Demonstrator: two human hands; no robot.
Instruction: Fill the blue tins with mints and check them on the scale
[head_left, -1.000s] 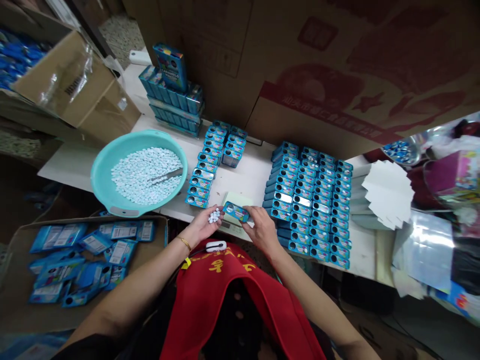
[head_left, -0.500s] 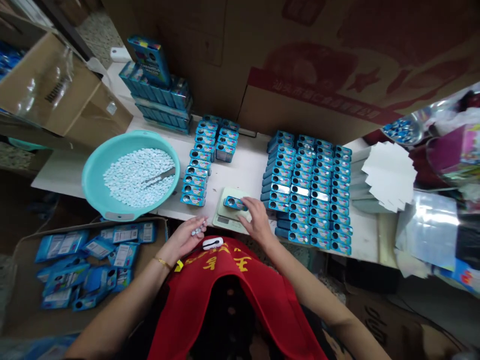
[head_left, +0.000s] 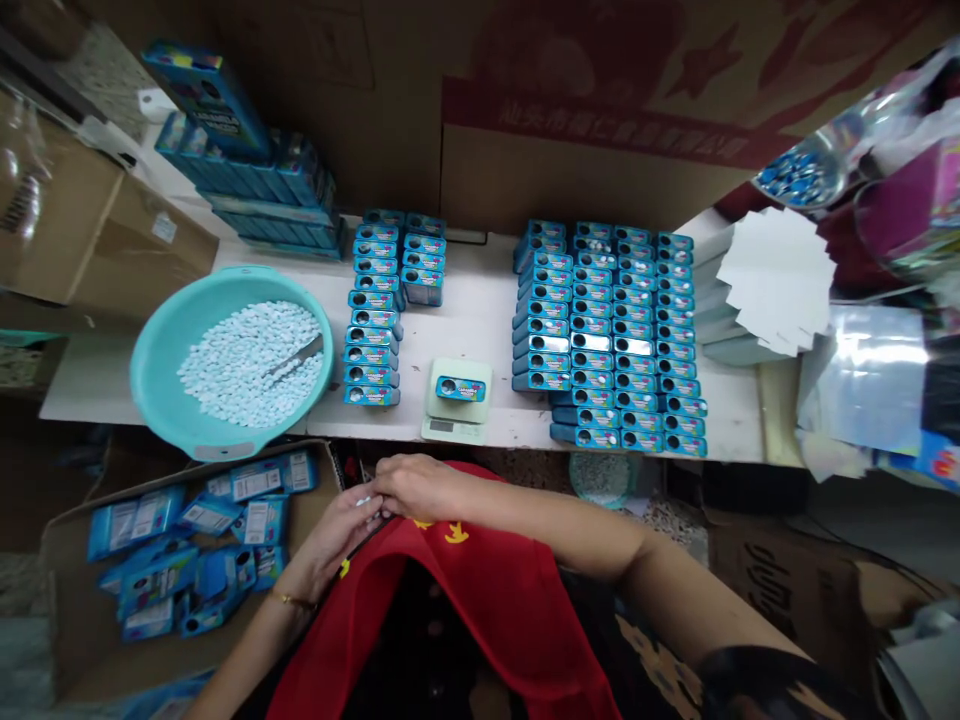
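My left hand (head_left: 342, 532) is cupped in front of the table edge, with a few small white candies (head_left: 365, 501) showing at its fingers. My right hand (head_left: 417, 486) reaches across to it, fingers bent together over the left fingertips; whatever they pinch is hidden. Just beyond, a small blue candy box (head_left: 460, 388) lies alone on a pale green kitchen scale (head_left: 444, 428), with neither hand touching it. To the left stands a turquoise basin (head_left: 152, 400) of white candies, with a metal scoop-like tool (head_left: 295, 358) resting in them.
Rows of blue boxes (head_left: 373, 336) stand left of the scale, and a larger block of them (head_left: 592, 342) to the right. Below left, a carton (head_left: 75, 600) holds flat blue packs. White card sleeves (head_left: 780, 280) stand at the right; a big carton (head_left: 570, 150) walls the back.
My right hand has left the blue box on the scale and moved left and down to meet my left hand. The view has shifted slightly.
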